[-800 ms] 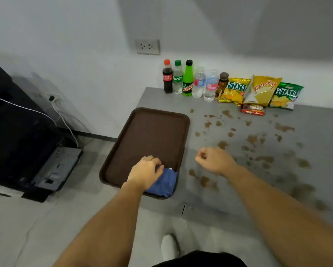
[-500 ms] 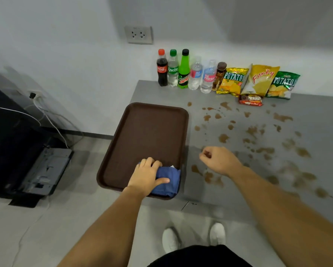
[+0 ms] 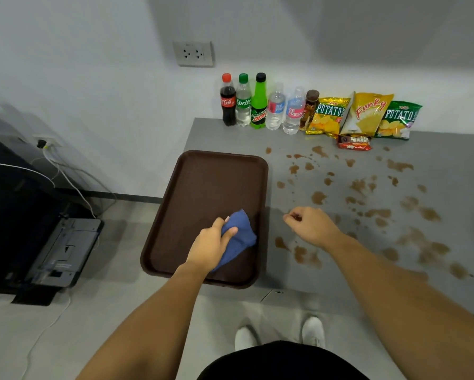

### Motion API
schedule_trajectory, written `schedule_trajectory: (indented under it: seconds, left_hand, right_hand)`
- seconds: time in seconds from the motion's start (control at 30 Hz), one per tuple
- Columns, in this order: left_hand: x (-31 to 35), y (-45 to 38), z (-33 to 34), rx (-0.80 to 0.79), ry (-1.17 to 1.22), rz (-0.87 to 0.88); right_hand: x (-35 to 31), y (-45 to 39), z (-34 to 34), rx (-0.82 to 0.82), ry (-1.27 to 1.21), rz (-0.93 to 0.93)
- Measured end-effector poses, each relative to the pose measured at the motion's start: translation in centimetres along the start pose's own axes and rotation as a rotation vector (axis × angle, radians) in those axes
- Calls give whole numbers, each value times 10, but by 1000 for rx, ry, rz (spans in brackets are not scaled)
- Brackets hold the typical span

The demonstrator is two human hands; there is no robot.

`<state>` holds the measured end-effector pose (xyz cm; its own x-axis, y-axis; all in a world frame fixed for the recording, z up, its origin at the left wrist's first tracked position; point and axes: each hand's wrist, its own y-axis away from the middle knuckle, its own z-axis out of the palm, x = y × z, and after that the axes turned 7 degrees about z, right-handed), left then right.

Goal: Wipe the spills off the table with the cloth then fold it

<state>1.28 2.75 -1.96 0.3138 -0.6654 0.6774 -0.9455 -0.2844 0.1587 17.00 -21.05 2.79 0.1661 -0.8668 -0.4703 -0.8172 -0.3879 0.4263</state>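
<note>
A blue cloth (image 3: 240, 237) hangs bunched over the near right part of the brown tray (image 3: 203, 182), gripped by my left hand (image 3: 211, 246). Brown spills (image 3: 367, 198) dot the grey table (image 3: 230, 135) to the right of the tray, from near the snack bags to the front edge. My right hand (image 3: 311, 227) hovers over the table beside the tray, fingers curled in a loose fist with nothing in it, just behind a spill (image 3: 301, 252).
Several drink bottles (image 3: 260, 104) and chip bags (image 3: 367, 116) line the wall at the back of the table, with a small snack pack (image 3: 355, 142) in front. A black machine (image 3: 24, 229) with cables stands on the floor at left. My white shoes (image 3: 279, 335) are below the table edge.
My left hand closed on the blue cloth and lifted it off the tray's near corner, so it now hangs loose. The right hand stayed fisted beside the tray.
</note>
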Motion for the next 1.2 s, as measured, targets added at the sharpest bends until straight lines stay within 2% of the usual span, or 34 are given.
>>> schedule_trajectory:
  seconds: [0.23, 0.33, 0.43, 0.53, 0.7, 0.77, 0.9, 1.03, 1.1, 1.2]
  left_hand:
    - [45, -17, -1, 109, 381, -31]
    - [71, -18, 12, 135, 494, -64]
    - [88, -21, 25, 158, 547, -94]
    - [95, -24, 35, 145, 533, -85]
    - [83, -22, 42, 81, 543, -123]
    - [69, -19, 42, 85, 466, -111]
    - [47, -13, 37, 81, 234, -99]
    - [41, -4, 38, 109, 106, -114]
    - [41, 0, 40, 119, 39, -108]
    - [40, 3, 43, 131, -23, -99]
  right_hand:
    - [-37, 3, 30, -178, -242, 128]
    - [-46, 4, 38, -203, -428, 206]
    - [-54, 4, 40, -92, -635, 244]
    - [-53, 2, 36, 98, -686, 256]
    - [-29, 6, 29, 234, -623, 271]
    - [-17, 11, 30, 256, -587, 265]
    - [3, 21, 41, 210, -552, 231]
    - [14, 23, 61, 84, -486, 224]
    - [19, 23, 68, 41, -383, 192]
    - [23, 23, 67, 67, -123, 118]
